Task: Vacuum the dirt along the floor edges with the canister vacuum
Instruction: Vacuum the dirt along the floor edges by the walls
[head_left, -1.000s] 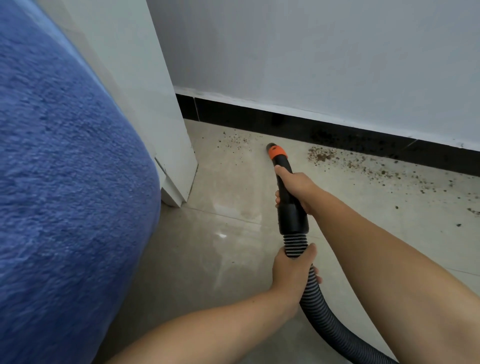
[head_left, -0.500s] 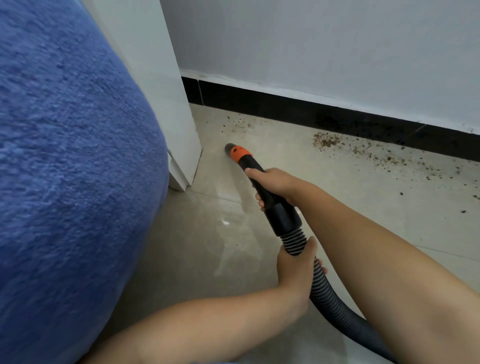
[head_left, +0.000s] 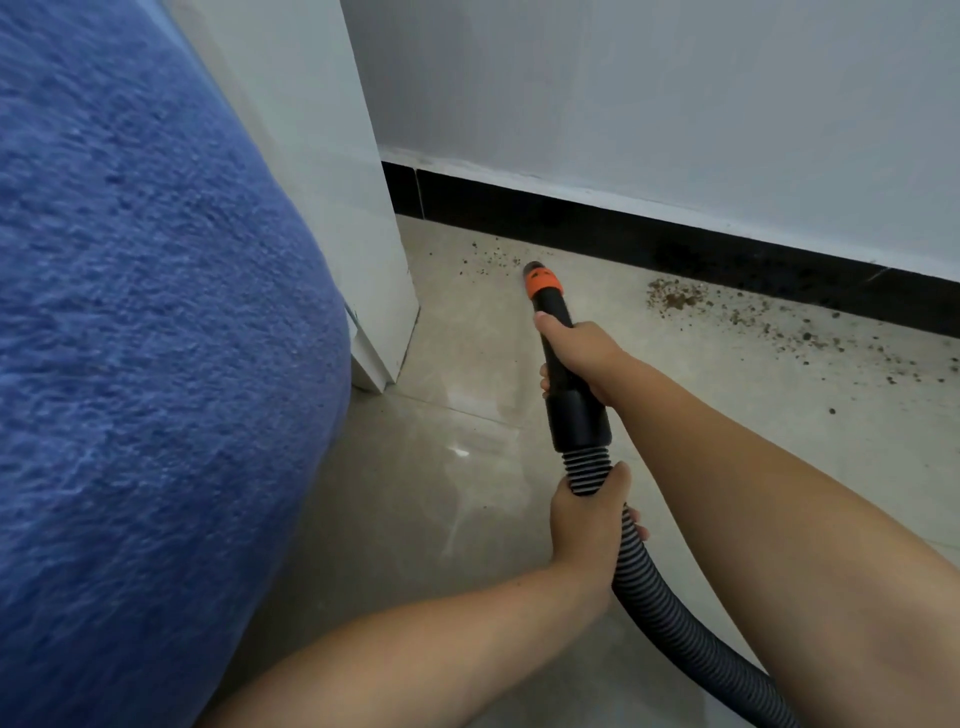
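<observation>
A black vacuum nozzle with an orange collar points at the floor near the black baseboard. My right hand grips the nozzle's upper tube. My left hand holds the ribbed grey hose just behind the black cuff. Small dirt specks lie just left of the nozzle tip. A denser brown dirt patch and a scattered trail run along the baseboard to the right. The canister is out of view.
A blue fuzzy blanket fills the left side. A white furniture panel stands against the wall, its foot on the beige tiled floor. The white wall rises above the baseboard.
The nozzle tip swung left toward the white panel, then back right and closer to the baseboard specks. Both hands kept their grips.
</observation>
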